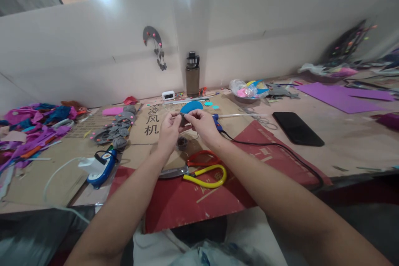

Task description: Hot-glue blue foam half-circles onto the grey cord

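Note:
Over the cardboard, my left hand [170, 129] and my right hand [203, 125] meet, fingertips pinched on a small dark grey piece [183, 120]. Fingers hide part of it, and its exact kind is unclear. Just behind them lies a round blue piece [191, 106]. Below the hands sits a small dark roll or bundle [181, 143] with a thin strand near it. Scissors [205, 176] with one red and one yellow handle lie closer to me. To the right of my right hand is a blue glue gun [217, 123], partly hidden, its black cable trailing right.
A blue-and-white power strip [102, 168], grey felt pieces [116, 129] and coloured scraps [46, 129] lie left. A bottle [192, 75] and small clock [168, 95] stand by the wall. Rightward are a phone [297, 129], purple sheets [336, 96] and a filled bowl [247, 98].

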